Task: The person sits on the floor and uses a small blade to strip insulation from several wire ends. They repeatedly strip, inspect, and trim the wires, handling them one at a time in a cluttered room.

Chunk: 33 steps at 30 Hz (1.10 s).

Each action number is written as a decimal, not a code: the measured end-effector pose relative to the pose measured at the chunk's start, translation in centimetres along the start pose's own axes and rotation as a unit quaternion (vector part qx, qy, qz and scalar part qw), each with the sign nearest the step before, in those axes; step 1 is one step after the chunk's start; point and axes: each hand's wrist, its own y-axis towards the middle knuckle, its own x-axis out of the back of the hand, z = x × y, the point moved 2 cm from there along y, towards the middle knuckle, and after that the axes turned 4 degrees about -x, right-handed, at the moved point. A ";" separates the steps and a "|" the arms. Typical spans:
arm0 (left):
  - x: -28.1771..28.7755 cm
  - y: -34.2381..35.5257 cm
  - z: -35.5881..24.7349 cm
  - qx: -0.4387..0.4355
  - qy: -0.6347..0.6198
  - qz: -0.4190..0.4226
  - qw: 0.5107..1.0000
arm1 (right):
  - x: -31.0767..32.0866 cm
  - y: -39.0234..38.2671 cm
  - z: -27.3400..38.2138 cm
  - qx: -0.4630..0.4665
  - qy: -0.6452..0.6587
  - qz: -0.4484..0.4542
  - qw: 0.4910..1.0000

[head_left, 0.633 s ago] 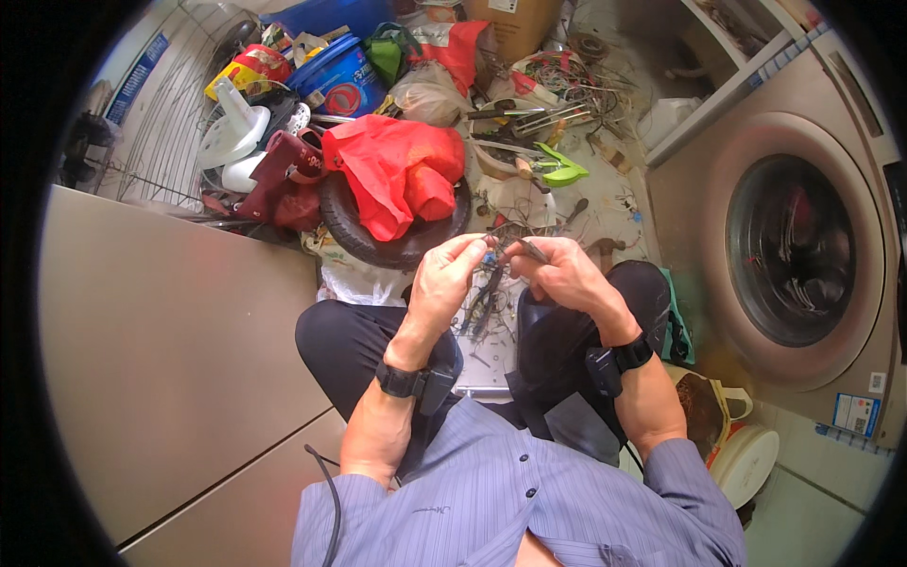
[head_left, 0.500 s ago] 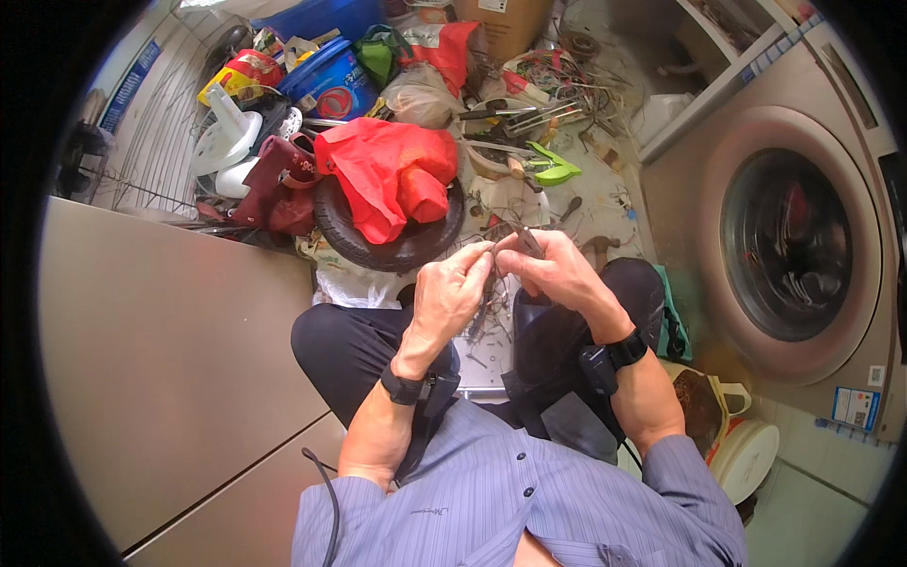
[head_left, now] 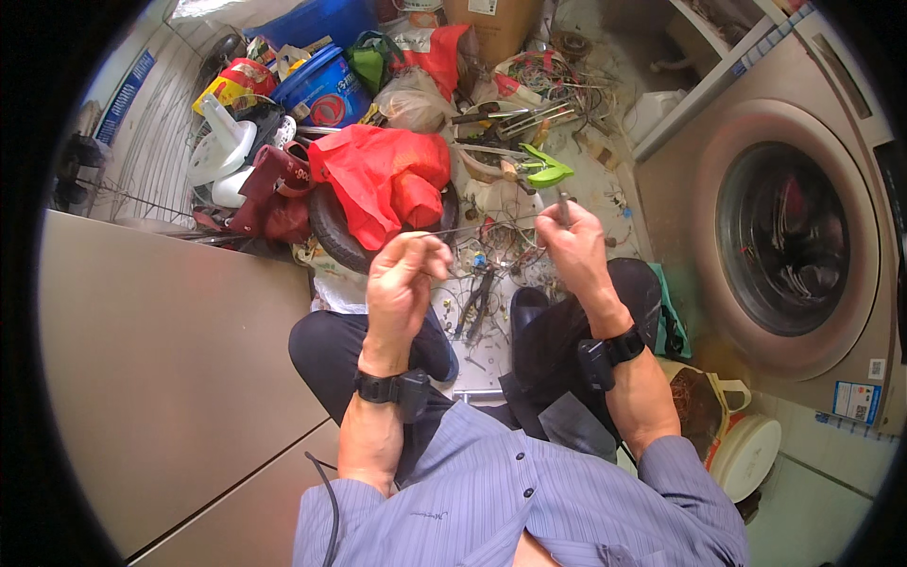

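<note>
A thin dark wire (head_left: pixel 482 227) runs nearly straight between my two hands, over the littered floor. My left hand (head_left: pixel 402 279) is closed, pinching the wire's left end between thumb and fingers. My right hand (head_left: pixel 574 248), also closed, grips a small dark tool (head_left: pixel 564 210) whose tip points up and away from me; its kind is hard to make out. The wire's other end meets the right hand's fingers. Below, between my feet, dark-handled pliers (head_left: pixel 480 300) lie on the floor among small metal bits and wire scraps.
Ahead on the left, a red bag (head_left: pixel 378 170) lies over a black tyre (head_left: pixel 331 227). Behind it stands a blue bucket (head_left: pixel 326 90). A bright green clip-like object (head_left: pixel 548 168) lies near tangled wires (head_left: pixel 543 71). On the right stands a washing machine (head_left: pixel 690 227); a smooth panel (head_left: pixel 170 369) is left.
My hands have moved apart, the left toward the left and the right toward the right, drawing the wire out between them. The pliers on the floor have come into view.
</note>
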 end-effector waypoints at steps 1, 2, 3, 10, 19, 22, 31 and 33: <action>0.3 0.2 -0.7 -0.027 -0.052 0.013 0.998 | 0.5 0.2 -0.2 -0.017 0.019 -0.031 0.999; 0.6 0.3 -1.4 -0.051 -0.108 0.040 0.992 | 1.0 0.5 -0.3 -0.029 0.036 -0.058 0.997; 1.0 0.3 -2.3 -0.064 -0.137 0.026 0.988 | 1.4 0.7 -0.5 -0.035 0.089 -0.078 0.992; 1.5 0.0 -5.5 0.024 -0.192 0.075 0.978 | 1.7 0.5 -0.3 -0.050 0.266 -0.071 0.960; 0.9 -0.5 -5.5 0.065 0.031 -0.038 0.997 | 1.6 -0.5 1.7 -0.070 0.215 0.140 0.964; 0.8 -0.5 -6.2 0.080 0.015 0.024 0.996 | 1.1 -1.4 2.4 -0.083 0.064 0.189 0.976; -1.2 -0.9 -4.8 0.145 0.069 0.095 0.982 | 0.0 -2.0 3.2 0.099 -0.189 0.155 0.965; -1.4 -1.0 -4.7 0.152 0.079 0.092 0.981 | -0.6 -2.0 3.6 0.133 -0.170 0.095 0.972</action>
